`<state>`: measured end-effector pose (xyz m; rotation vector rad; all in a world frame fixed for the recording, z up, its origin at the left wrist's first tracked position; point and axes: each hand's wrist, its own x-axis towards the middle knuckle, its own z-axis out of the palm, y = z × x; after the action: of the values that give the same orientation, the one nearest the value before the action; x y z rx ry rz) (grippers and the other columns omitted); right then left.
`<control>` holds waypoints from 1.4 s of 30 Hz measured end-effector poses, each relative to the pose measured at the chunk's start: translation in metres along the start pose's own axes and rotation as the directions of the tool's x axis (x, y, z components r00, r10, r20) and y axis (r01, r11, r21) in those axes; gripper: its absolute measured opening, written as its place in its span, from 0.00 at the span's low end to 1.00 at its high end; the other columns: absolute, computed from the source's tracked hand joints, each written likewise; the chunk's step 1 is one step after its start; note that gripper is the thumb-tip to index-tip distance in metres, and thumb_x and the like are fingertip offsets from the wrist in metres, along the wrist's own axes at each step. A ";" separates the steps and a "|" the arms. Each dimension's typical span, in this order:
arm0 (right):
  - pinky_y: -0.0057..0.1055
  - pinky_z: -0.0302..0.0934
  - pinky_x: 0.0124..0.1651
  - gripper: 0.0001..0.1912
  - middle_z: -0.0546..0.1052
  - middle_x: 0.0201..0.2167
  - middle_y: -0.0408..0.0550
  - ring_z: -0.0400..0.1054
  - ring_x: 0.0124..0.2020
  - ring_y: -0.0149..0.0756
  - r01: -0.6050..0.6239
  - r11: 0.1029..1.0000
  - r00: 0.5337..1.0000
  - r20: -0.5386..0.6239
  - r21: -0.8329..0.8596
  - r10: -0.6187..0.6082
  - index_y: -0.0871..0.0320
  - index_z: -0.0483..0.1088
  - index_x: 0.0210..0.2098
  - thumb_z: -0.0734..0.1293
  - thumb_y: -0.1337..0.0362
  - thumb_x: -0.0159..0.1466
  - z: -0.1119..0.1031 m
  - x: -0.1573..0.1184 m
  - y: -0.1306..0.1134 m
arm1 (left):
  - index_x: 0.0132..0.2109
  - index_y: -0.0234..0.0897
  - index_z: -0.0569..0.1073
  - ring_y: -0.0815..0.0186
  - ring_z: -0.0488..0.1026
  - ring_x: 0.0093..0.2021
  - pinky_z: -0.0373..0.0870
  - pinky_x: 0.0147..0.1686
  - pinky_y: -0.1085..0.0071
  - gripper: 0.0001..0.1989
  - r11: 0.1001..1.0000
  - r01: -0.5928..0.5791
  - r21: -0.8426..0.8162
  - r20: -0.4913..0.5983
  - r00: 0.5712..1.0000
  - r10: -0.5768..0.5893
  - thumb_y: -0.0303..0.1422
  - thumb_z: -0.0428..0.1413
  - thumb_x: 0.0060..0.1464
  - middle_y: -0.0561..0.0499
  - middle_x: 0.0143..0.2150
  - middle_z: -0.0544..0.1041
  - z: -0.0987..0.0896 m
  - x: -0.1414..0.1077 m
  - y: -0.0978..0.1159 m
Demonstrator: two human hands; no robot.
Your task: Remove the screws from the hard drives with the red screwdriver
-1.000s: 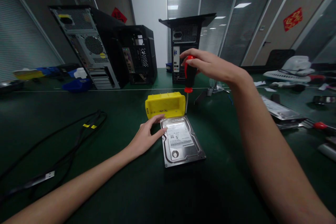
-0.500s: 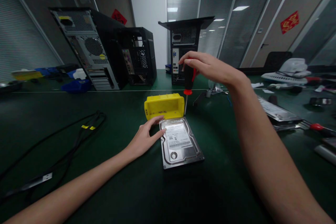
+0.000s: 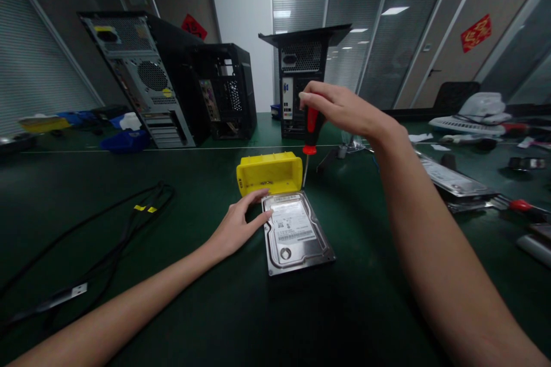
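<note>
the hard drive (image 3: 297,232) lies flat on the counter (image 3: 206,183), well in from the far edge, long side pointing mostly away. the left hand (image 3: 236,226) is loosely open, thumb touching the drive's left side. the right hand (image 3: 338,104) wraps the screwdriver (image 3: 310,140), nearer the drive's far right corner; i can't tell if the tip touches. just behind, a yellow box (image 3: 269,169) has tiny bits (image 3: 266,183) inside.

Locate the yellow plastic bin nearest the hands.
In the head view's centre, the yellow plastic bin sits just beyond the silver rectangular hard drive, left of the red-and-black screwdriver.
</note>
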<state>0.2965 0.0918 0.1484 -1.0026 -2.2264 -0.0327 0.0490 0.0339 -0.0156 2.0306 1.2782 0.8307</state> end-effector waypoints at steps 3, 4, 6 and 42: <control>0.32 0.61 0.42 0.15 0.73 0.41 0.50 0.67 0.40 0.36 -0.034 0.985 0.998 0.067 0.168 0.023 0.60 0.68 0.45 0.53 0.64 0.67 -0.002 0.000 -0.001 | 0.60 0.39 0.63 0.58 0.65 0.60 0.62 0.59 0.56 0.25 1.000 0.004 0.001 -0.003 1.000 -0.004 0.42 0.53 0.58 0.46 0.60 0.68 0.000 0.000 0.002; 0.32 0.62 0.43 0.16 0.73 0.42 0.50 0.67 0.41 0.36 -0.036 0.980 0.997 0.076 0.195 0.021 0.61 0.68 0.47 0.54 0.64 0.67 -0.002 0.001 -0.002 | 0.60 0.39 0.64 0.58 0.66 0.59 0.62 0.59 0.56 0.25 1.000 0.001 0.000 -0.005 1.000 -0.001 0.41 0.53 0.58 0.46 0.60 0.69 0.000 0.000 0.002; 0.33 0.61 0.44 0.16 0.73 0.43 0.52 0.67 0.42 0.37 -0.016 0.984 0.998 0.063 0.179 0.005 0.62 0.68 0.49 0.56 0.62 0.67 -0.001 0.001 -0.001 | 0.59 0.39 0.64 0.58 0.66 0.59 0.62 0.59 0.56 0.24 1.000 -0.010 -0.001 -0.011 1.000 0.010 0.41 0.53 0.58 0.46 0.60 0.69 0.001 0.000 0.002; 0.30 0.56 0.38 0.20 0.74 0.37 0.50 0.65 0.36 0.35 0.017 0.999 1.000 -0.020 -0.051 -0.018 0.62 0.71 0.42 0.57 0.52 0.67 0.001 0.001 0.001 | 0.59 0.35 0.65 0.56 0.65 0.60 0.58 0.60 0.55 0.24 0.953 0.013 0.301 -0.070 0.998 0.008 0.45 0.43 0.63 0.43 0.60 0.69 0.002 -0.011 0.006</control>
<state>0.2965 0.0933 0.1482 -1.0056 -2.2254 -0.1073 0.0501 0.0213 -0.0149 2.2510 1.5256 0.7478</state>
